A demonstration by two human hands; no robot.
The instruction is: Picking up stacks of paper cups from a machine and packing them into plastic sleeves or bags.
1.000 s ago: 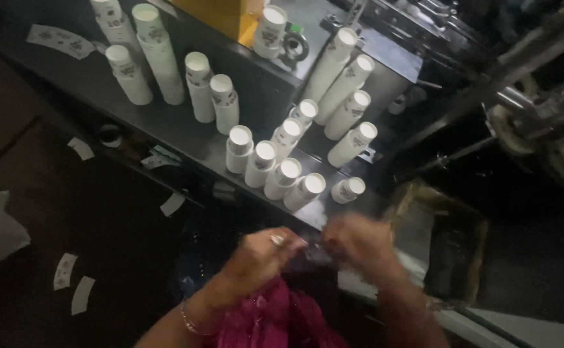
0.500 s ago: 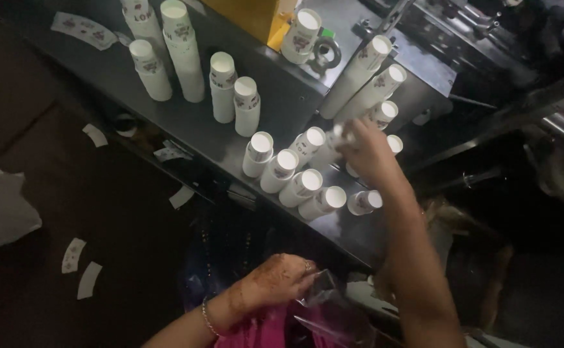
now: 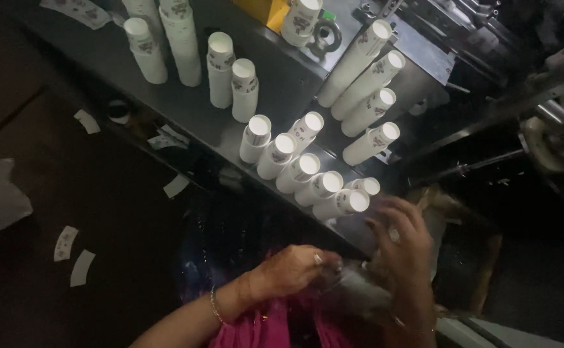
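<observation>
- The right hand [image 3: 401,235] is raised at the near edge of the worktop, fingers curled; it is blurred, and it seems to close on a pale stack of paper cups [image 3: 359,290] that runs down toward the person's lap, though I cannot tell how firmly.
- The left hand [image 3: 291,270], with a ring on one finger and a thin bracelet at the wrist, is closed in a narrow pinch at the lower end of that same stack, over pink cloth [image 3: 256,328].
- The dark metal worktop [image 3: 282,84] already carries many finished stacks: a row of short stacks [image 3: 307,171] lying side by side just beyond the hands, four longer stacks [image 3: 366,96] leaning behind them, and upright stacks [image 3: 166,38] at the far left.
- Judging by this, much of the stacking looks done, and the stack in hand has not yet joined the rows.
- The cups are white, with a small dark print on the side and bright open rims.
- A lone cup with a metal ring [image 3: 307,22] beside it sits at the far edge.
- Loose paper cut-outs [image 3: 75,258] lie scattered on the floor.
</observation>
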